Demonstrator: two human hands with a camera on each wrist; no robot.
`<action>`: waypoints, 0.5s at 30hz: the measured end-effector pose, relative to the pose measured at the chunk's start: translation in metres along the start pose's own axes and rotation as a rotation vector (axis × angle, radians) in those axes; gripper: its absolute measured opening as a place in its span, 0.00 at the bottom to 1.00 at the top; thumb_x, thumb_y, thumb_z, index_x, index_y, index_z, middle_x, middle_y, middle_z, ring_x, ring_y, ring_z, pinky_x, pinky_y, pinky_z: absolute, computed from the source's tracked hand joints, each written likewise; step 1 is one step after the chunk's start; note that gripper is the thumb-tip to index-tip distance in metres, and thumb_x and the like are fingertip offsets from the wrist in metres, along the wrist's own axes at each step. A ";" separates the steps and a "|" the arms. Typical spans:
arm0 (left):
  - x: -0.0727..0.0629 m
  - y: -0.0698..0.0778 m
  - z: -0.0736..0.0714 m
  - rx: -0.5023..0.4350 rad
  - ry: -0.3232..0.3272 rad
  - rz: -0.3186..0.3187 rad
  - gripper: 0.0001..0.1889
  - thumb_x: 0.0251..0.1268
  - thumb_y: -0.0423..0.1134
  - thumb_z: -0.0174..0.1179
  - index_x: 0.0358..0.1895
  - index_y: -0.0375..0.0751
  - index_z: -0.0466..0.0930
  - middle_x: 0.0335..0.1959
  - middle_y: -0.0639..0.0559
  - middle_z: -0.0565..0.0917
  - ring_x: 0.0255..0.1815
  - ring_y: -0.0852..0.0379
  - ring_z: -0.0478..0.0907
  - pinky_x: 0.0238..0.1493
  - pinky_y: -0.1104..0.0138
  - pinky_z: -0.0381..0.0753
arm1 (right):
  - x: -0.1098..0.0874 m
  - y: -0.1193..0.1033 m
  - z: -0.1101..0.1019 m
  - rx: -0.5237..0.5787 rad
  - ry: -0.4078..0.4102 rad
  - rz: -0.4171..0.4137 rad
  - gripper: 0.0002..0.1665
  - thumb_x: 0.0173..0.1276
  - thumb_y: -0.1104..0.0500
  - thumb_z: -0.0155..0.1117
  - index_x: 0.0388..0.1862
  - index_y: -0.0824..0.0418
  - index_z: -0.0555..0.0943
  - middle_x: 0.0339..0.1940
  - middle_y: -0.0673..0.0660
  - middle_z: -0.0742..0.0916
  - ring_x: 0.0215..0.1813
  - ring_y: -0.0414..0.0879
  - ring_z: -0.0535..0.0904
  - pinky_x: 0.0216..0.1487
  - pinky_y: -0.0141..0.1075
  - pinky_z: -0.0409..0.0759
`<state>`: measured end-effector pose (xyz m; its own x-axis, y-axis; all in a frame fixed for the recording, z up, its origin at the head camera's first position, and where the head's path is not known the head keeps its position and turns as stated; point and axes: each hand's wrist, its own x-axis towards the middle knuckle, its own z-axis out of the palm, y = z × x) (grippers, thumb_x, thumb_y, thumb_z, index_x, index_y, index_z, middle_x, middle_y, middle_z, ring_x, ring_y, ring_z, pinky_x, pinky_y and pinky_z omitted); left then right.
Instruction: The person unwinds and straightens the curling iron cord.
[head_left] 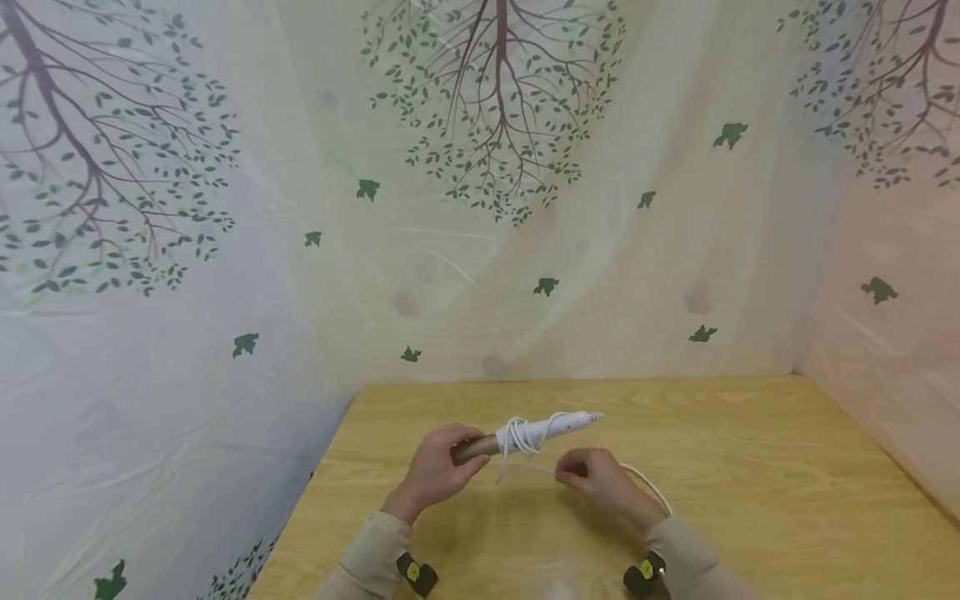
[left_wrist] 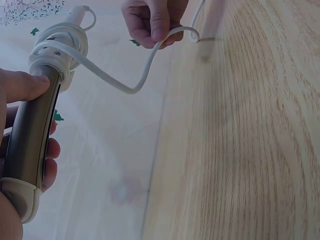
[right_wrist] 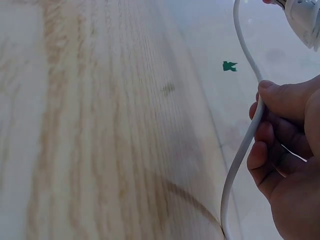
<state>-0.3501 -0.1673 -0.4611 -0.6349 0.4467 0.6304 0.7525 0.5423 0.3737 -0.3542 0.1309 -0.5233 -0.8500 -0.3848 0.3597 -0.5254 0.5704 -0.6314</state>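
Note:
A hair straightener with a bronze-brown front part and a white handle is held above the table. My left hand grips it by the brown part, thumb on top and fingers curled beneath. Its white cord is wound in several loops around the white handle. From these loops a slack length runs across to my right hand, which pinches the cord between thumb and fingers. In the right wrist view, only an edge of the wound handle shows at the top right.
Below the hands lies a wooden table with light grain. More of the cord trails behind the right hand towards the sleeve. Hanging sheets printed with trees and green leaves stand behind the table and at both sides.

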 end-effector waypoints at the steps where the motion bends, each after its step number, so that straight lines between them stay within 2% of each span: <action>1: 0.000 -0.001 0.000 0.002 0.001 0.000 0.13 0.56 0.40 0.71 0.44 0.46 0.83 0.37 0.56 0.85 0.34 0.65 0.78 0.35 0.70 0.77 | -0.001 0.001 -0.001 -0.004 -0.010 -0.012 0.03 0.64 0.57 0.67 0.33 0.56 0.84 0.31 0.47 0.87 0.34 0.34 0.80 0.39 0.32 0.79; 7: 0.001 -0.001 0.001 0.010 0.006 -0.015 0.13 0.55 0.39 0.72 0.44 0.46 0.84 0.37 0.56 0.85 0.33 0.65 0.78 0.35 0.70 0.77 | -0.012 0.001 -0.010 0.031 -0.069 -0.112 0.03 0.66 0.61 0.66 0.33 0.58 0.84 0.31 0.49 0.87 0.35 0.32 0.79 0.38 0.31 0.80; 15: 0.003 -0.002 0.002 0.000 0.006 -0.024 0.13 0.54 0.39 0.72 0.44 0.46 0.84 0.37 0.56 0.85 0.33 0.65 0.78 0.35 0.70 0.77 | -0.023 -0.009 -0.025 0.097 -0.140 -0.157 0.03 0.68 0.60 0.64 0.34 0.55 0.83 0.33 0.45 0.86 0.37 0.30 0.78 0.39 0.31 0.79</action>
<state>-0.3534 -0.1656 -0.4618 -0.6520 0.4290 0.6252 0.7369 0.5527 0.3893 -0.3307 0.1529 -0.5092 -0.7409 -0.5643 0.3641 -0.6390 0.4254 -0.6408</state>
